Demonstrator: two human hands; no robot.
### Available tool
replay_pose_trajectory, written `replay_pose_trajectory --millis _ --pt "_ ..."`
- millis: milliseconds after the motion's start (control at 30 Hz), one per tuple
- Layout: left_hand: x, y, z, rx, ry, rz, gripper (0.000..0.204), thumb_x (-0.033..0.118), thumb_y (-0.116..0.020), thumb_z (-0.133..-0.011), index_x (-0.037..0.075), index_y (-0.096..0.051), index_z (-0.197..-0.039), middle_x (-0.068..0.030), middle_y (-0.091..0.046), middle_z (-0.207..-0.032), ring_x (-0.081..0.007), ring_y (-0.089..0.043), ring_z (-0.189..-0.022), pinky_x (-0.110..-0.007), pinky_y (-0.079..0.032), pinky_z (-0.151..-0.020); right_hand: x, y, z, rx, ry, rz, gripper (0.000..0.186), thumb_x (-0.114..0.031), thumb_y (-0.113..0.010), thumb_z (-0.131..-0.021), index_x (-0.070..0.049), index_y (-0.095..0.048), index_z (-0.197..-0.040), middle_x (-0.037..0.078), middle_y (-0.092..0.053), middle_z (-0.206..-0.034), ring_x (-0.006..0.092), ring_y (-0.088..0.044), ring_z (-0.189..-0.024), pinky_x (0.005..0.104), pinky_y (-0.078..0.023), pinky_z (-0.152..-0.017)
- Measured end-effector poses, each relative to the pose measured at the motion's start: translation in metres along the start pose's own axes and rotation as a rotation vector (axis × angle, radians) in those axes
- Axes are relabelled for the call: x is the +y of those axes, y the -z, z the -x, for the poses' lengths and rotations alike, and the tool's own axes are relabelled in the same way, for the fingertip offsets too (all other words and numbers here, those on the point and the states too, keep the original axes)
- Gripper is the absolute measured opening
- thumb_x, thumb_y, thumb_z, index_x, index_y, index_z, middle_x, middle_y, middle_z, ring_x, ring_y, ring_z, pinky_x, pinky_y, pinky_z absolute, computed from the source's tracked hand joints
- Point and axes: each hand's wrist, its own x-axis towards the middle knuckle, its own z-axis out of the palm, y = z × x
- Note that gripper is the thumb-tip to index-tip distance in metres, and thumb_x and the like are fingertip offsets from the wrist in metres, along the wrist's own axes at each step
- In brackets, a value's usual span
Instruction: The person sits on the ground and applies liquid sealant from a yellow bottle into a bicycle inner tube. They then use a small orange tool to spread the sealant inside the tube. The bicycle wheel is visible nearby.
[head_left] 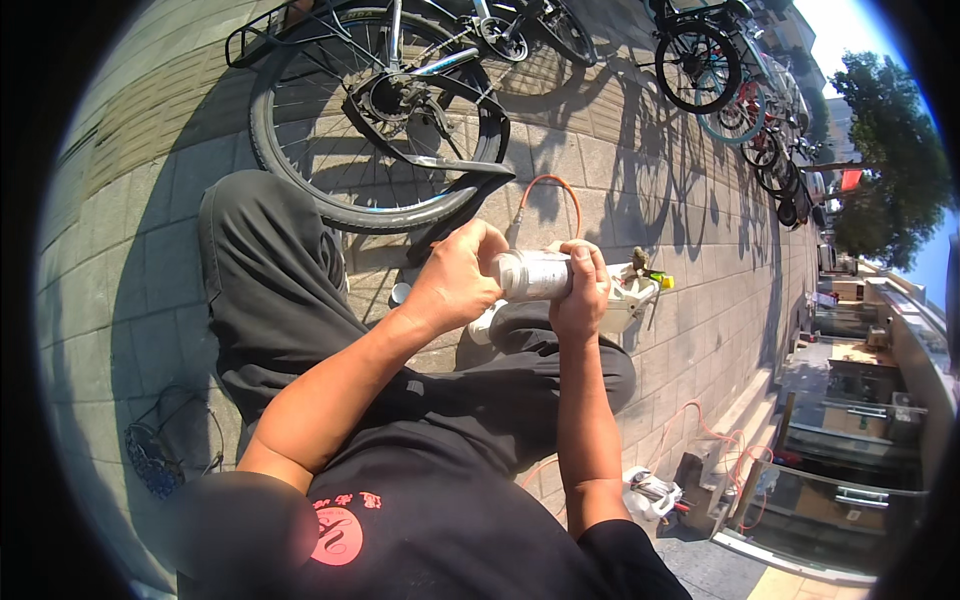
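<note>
My right hand (pixel 582 292) is closed around a white plastic jar (pixel 540 277) with a label, held sideways above my lap. At the jar's left end, my left hand (pixel 458 276) has its fingers curled round the mouth; what the fingertips hold is partly hidden. Just beyond my hands stands a bicycle wheel (pixel 262 120) with a black tyre. A loose black rubber band, which looks like an inner tube (pixel 455 163), hangs across its spokes and out to the right. A small white round cup or lid (pixel 401 293) shows beside my left wrist.
An orange hose (pixel 572 190) curves over the paving behind the jar. To the right of my right hand sits a pale toolbox-like container (pixel 625 300) with items in it. More bicycles (pixel 698 65) line the far right. A white container (pixel 650 494) and orange hose lie near the step.
</note>
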Motion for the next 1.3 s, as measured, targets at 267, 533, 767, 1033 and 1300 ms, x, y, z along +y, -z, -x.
replay_pose_trajectory --millis 267,533,767,1033,1300 --pt "-0.013 -0.002 -0.006 -0.004 0.024 -0.16 0.033 -0.002 -0.085 -0.08 0.002 -0.068 -0.108 -0.0097 -0.075 -0.1 -0.0203 -0.072 -0.093 -0.036 -0.06 -0.085 0.022 -0.002 0.003 -0.026 0.039 0.023 0.025 -0.026 -0.07 -0.112 -0.002 -0.073 -0.114 0.009 -0.079 -0.102 0.0053 -0.059 -0.076 0.0226 -0.05 -0.07" --pt "-0.021 0.006 -0.001 -0.003 -0.233 -0.342 0.015 -0.004 -0.075 -0.088 0.001 -0.068 -0.1 -0.0122 -0.071 -0.094 -0.02 -0.07 -0.081 -0.035 -0.058 -0.073 0.043 0.007 0.013 0.076 -0.232 -0.038 0.032 -0.033 -0.064 -0.112 -0.002 -0.072 -0.113 0.009 -0.073 -0.095 0.0161 -0.069 -0.081 0.0294 -0.057 -0.071" --pt "-0.023 0.03 0.009 -0.059 -0.519 -0.681 0.02 0.013 -0.078 -0.095 0.014 -0.077 -0.115 -0.007 -0.078 -0.116 -0.0333 -0.08 -0.089 -0.044 -0.065 -0.071 0.062 0.001 0.02 0.074 -0.252 -0.151 0.03 -0.032 -0.065 -0.113 -0.003 -0.071 -0.113 0.007 -0.072 -0.097 0.014 -0.067 -0.083 0.0298 -0.056 -0.075" --pt "-0.023 0.052 0.013 -0.351 -0.415 -0.898 0.017 0.015 -0.072 -0.097 0.008 -0.07 -0.113 -0.0145 -0.075 -0.097 -0.0407 -0.076 -0.083 -0.052 -0.061 -0.069 0.065 -0.007 0.031 -0.039 -0.289 -0.101 0.029 -0.032 -0.066 -0.113 -0.004 -0.071 -0.115 0.004 -0.07 -0.097 0.01 -0.063 -0.079 0.0274 -0.054 -0.068" --pt "-0.021 0.066 0.02 -0.502 0.048 -0.469 0.022 0.015 -0.065 -0.11 0.001 -0.075 -0.125 -0.0094 -0.077 -0.093 -0.0196 -0.071 -0.083 -0.037 -0.059 -0.08 0.081 -0.022 0.04 -0.074 -0.323 -0.103 0.026 -0.031 -0.066 -0.113 -0.006 -0.071 -0.114 0.002 -0.071 -0.094 0.009 -0.063 -0.072 0.0268 -0.053 -0.057"
